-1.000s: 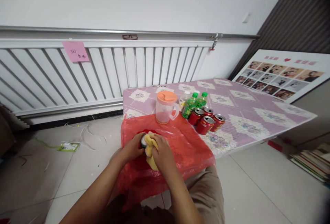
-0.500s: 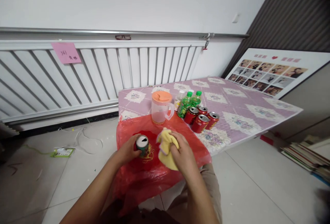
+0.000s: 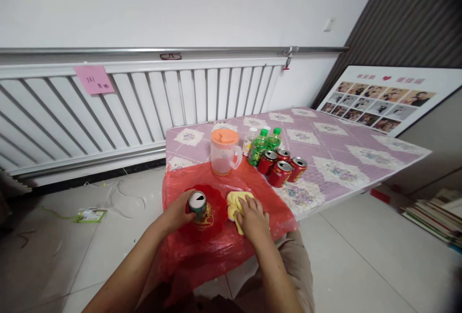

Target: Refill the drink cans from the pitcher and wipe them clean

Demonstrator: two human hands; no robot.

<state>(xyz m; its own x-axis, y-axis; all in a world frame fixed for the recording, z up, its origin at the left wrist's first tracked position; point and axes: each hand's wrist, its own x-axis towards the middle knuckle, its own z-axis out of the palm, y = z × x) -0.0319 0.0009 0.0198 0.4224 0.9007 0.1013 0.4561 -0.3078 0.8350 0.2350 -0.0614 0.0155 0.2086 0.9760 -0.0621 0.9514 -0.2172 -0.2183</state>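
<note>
My left hand (image 3: pixel 179 213) is closed around the side of a green can (image 3: pixel 198 207), which stands upright with a dark opening in its silver top. Under the can lies a dark red scalloped mat (image 3: pixel 216 229) with a gold pattern. To the right, my right hand (image 3: pixel 254 219) rests on a bunched yellow cloth (image 3: pixel 234 202), its fingers bent over the folds. That cloth lies on a red plastic sheet (image 3: pixel 202 269) covering the near end of the table. My palm hides part of the cloth.
Behind the sheet stands a clear pitcher (image 3: pixel 221 156) with an orange lid. Beside it are several bottles, including a green-capped bottle (image 3: pixel 258 149), and several red cans (image 3: pixel 280 174). A purple flowered cloth (image 3: pixel 306 123) covers the table. A white radiator (image 3: pixel 144 96) runs along the wall.
My right hand has lowered the yellow cloth from the air onto the red sheet, and its fingers now spread over it. My left hand still holds the green can in nearly the same place.
</note>
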